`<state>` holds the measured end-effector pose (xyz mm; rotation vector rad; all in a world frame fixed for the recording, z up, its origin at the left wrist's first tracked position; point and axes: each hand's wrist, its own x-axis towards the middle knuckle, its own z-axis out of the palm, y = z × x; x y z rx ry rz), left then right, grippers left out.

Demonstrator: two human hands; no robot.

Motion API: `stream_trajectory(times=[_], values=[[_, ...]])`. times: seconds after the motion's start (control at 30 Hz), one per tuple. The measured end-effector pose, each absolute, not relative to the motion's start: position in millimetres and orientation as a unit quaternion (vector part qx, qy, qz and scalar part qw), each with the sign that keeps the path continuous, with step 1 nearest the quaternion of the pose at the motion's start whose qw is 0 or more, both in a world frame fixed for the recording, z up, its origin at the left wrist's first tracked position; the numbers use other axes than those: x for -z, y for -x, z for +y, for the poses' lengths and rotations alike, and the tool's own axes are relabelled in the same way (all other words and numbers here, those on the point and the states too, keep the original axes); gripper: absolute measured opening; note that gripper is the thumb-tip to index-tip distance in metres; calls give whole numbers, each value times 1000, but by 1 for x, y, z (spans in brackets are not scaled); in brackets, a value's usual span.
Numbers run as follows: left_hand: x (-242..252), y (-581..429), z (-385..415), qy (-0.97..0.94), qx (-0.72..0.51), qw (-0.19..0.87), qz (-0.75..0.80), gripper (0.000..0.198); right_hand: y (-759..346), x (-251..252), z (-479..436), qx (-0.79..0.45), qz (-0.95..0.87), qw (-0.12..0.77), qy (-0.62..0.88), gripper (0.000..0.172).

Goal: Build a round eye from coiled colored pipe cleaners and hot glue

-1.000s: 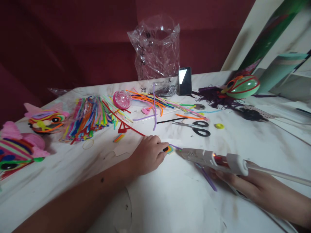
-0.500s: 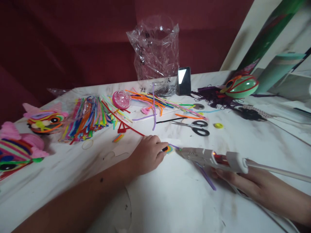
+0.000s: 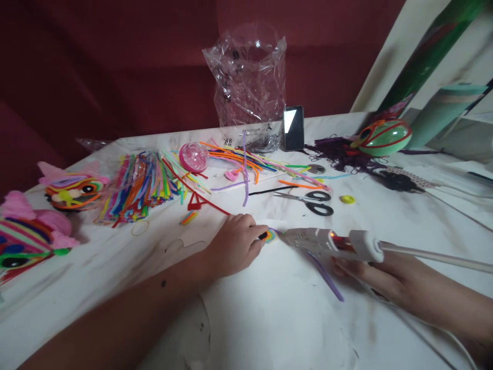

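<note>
Banded piece (image 3: 271,236): in the head view it lies mid-counter (image 3: 385,218), at the fingertips of the left hand, its black centre toward that hand and its orange, yellow and blue bands facing right; the fingers cover part of it, so its long axis cannot be told
Left hand (image 3: 234,244): the nearer one, touching; thumb and forefinger appear to pinch the piece's left side, the other fingers curled, so the piece sits just to the right of the knuckles
Right hand (image 3: 389,270): farther off, wrapped around the grip of the glue gun (image 3: 323,241), some fingers hidden beneath it
Gun line: long axis runs almost level from right to left, the nozzle aimed at the piece's banded side and just beside it; contact cannot be told; a glue stick (image 3: 431,254) juts from the rear
Purple strip (image 3: 327,280): slants out from under the gun toward the near right; more purple shows by the piece's upper edge, but the gun hides whether the two join
Clear bag (image 3: 250,77): upright at the back beside a phone (image 3: 294,131); grey wiry strands (image 3: 265,143) show at its foot, inside or behind, unclear which
Plastic sleeve (image 3: 134,172): at left, around a bundle of coloured stems (image 3: 154,180), ends sticking out
Pink ball (image 3: 193,157): see-through, near the stems, contents too small to tell
</note>
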<state>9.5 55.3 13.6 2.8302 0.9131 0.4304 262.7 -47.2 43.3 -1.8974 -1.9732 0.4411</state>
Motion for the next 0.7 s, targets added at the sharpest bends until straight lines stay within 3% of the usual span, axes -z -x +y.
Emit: stream_trajectory(times=[0.13, 0.7], values=[[-15, -10, 55, -940, -134, 66, 307, 26, -268, -46, -46, -215, -708, 164, 652, 48], [-14, -9, 55, -940, -136, 62, 306, 27, -266, -53, -45, -229, -696, 167, 660, 45]])
